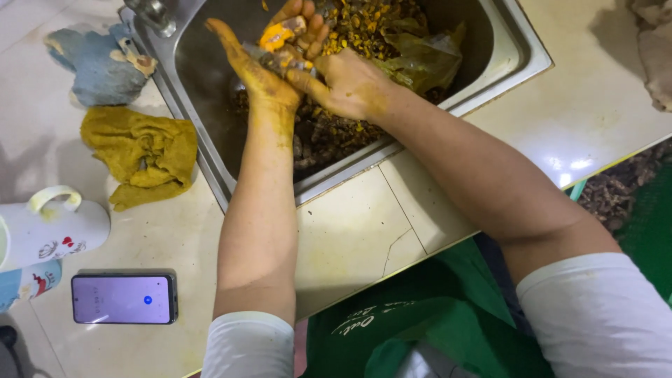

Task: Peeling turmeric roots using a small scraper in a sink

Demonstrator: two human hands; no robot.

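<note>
Both hands (301,66) apparently around orange root (278,33).

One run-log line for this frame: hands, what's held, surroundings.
left hand: holds orange root piece | right hand: works on it, tool unclear | steel sink: peelings | counter: yellow cloth, phone, mug

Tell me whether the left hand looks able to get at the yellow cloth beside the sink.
Probably yes: the left hand works over the sink, and the yellow cloth lies uncovered just beside it.
</note>
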